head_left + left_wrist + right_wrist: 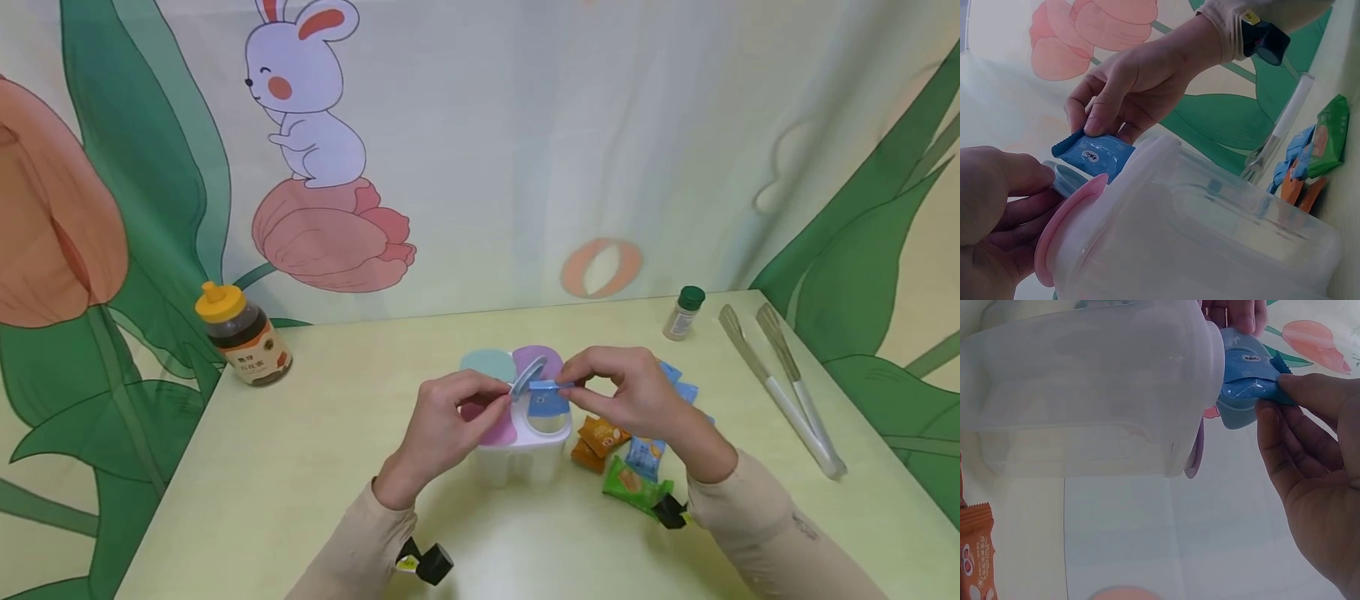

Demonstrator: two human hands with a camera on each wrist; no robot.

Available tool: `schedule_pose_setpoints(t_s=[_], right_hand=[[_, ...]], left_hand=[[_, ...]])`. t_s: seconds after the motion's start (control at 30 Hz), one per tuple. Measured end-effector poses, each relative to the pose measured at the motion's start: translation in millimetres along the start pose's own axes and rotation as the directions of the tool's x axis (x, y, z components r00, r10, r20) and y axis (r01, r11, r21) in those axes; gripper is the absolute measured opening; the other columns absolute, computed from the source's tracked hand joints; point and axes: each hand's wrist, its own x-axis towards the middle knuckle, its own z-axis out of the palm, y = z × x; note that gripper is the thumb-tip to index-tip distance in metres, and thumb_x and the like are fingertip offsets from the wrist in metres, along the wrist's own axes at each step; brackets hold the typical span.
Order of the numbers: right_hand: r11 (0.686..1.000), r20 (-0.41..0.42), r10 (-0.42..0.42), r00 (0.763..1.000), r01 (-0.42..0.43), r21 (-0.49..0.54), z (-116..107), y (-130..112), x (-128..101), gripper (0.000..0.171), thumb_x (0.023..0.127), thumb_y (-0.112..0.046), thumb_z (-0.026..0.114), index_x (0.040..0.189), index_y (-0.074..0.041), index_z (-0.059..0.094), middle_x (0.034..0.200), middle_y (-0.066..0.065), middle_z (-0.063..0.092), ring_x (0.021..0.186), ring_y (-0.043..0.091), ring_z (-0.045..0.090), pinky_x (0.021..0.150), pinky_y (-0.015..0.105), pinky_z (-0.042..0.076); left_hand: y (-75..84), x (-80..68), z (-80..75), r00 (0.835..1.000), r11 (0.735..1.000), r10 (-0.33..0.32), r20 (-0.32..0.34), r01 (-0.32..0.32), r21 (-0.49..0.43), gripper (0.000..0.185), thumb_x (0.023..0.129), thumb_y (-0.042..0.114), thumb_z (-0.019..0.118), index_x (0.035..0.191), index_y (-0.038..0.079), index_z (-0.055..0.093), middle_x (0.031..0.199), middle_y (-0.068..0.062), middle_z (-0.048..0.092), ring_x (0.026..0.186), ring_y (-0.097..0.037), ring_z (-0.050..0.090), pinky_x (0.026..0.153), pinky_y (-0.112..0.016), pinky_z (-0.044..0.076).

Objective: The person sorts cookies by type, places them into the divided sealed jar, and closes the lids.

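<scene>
A white, cloudy plastic container (519, 462) with several coloured round lids stands mid-table. My left hand (450, 421) pinches its light blue lid (528, 377), which is tilted up from one compartment's opening. Between the thumb and fingers of my right hand (637, 393) is a blue snack packet (548, 402), gripped by its crimped end. The packet hangs at that opening, its lower part at the rim in the left wrist view. Close by are the pink lid (1066, 225), the purple lid (542, 358) and the green lid (487, 364), all lying on the container.
Right of the container lie orange packets (598, 439), a green packet (632, 486) and several blue packets (645, 457), some partly behind my right arm. Farther right are tongs (797, 408) and a green-capped jar (683, 314). A yellow-capped bottle (247, 342) stands at the back left.
</scene>
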Motion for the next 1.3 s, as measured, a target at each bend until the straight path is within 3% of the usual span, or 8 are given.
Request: schedule_pose_setpoints(t_s=[0.4, 1.1, 1.3], right_hand=[[0.999, 0.014, 0.027, 1.000, -0.026, -0.030, 4.8, 4.2, -5.0, 0.025, 0.078, 0.008, 0.076, 0.093, -0.013, 0.071, 0.089, 0.000, 0.072, 0.080, 0.007, 0.067, 0.073, 0.021, 0.058], [0.997, 0.040, -0.021, 0.999, 0.024, -0.077, 2.9, 6.7, -7.6, 0.023, 0.080, 0.003, 0.074, 0.094, -0.014, 0.069, 0.089, -0.003, 0.069, 0.079, 0.006, 0.062, 0.070, 0.021, 0.055], [0.998, 0.053, 0.020, 0.998, -0.017, -0.062, 1.1, 7.9, -9.3, 0.019, 0.082, 0.002, 0.073, 0.094, -0.013, 0.069, 0.090, -0.001, 0.070, 0.079, 0.006, 0.061, 0.071, 0.022, 0.056]], left_hand=[[1.2, 0.3, -0.4, 1.000, 1.000, -0.011, 0.009, 0.011, -0.002, 0.012, 0.082, 0.003, 0.076, 0.094, 0.002, 0.075, 0.088, -0.008, 0.074, 0.072, -0.013, 0.069, 0.064, -0.022, 0.059], [0.1, 0.5, -0.2, 1.000, 1.000, 0.008, -0.002, -0.008, -0.007, 0.011, 0.082, 0.001, 0.076, 0.092, 0.002, 0.075, 0.087, -0.006, 0.074, 0.071, -0.011, 0.068, 0.063, -0.023, 0.059], [0.5, 0.6, 0.4, 1.000, 1.000, 0.007, 0.000, -0.007, 0.001, 0.012, 0.081, 0.000, 0.076, 0.093, 0.002, 0.075, 0.087, -0.006, 0.073, 0.071, -0.012, 0.068, 0.064, -0.022, 0.059]])
